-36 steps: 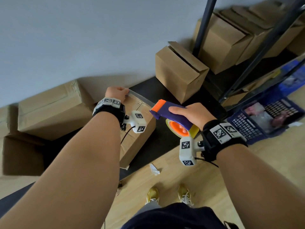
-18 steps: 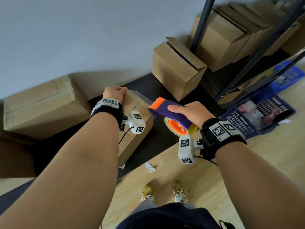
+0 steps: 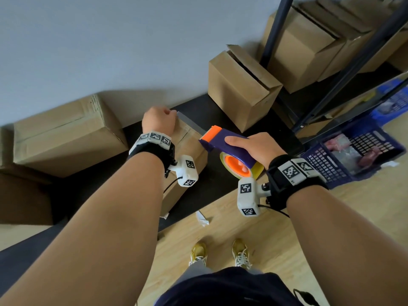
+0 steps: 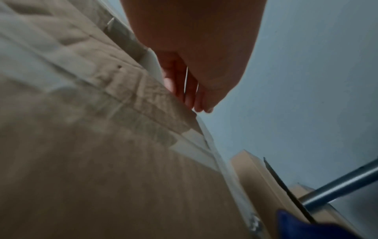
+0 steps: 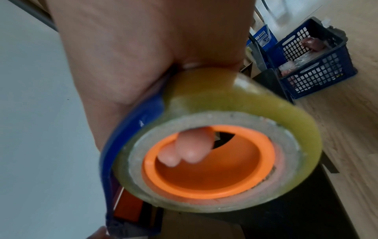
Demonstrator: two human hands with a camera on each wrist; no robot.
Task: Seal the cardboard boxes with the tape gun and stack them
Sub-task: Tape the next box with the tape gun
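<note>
Nearest the person, the right hand (image 3: 256,149) is wrapped around the purple-and-orange tape gun (image 3: 223,144), fingertips (image 5: 184,153) poking through its orange hub. Beyond, a strip of clear tape (image 3: 191,123) runs to the cardboard box (image 3: 187,151) on the dark mat, where the left hand (image 3: 157,121) presses its end over the far edge, fingers curled. Farther off, an open-flapped box (image 3: 240,89) stands by the wall.

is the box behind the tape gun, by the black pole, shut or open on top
Open. In the head view the box by the wall has one top flap standing up and a dark gap along its top, with no tape visible across it.
</note>
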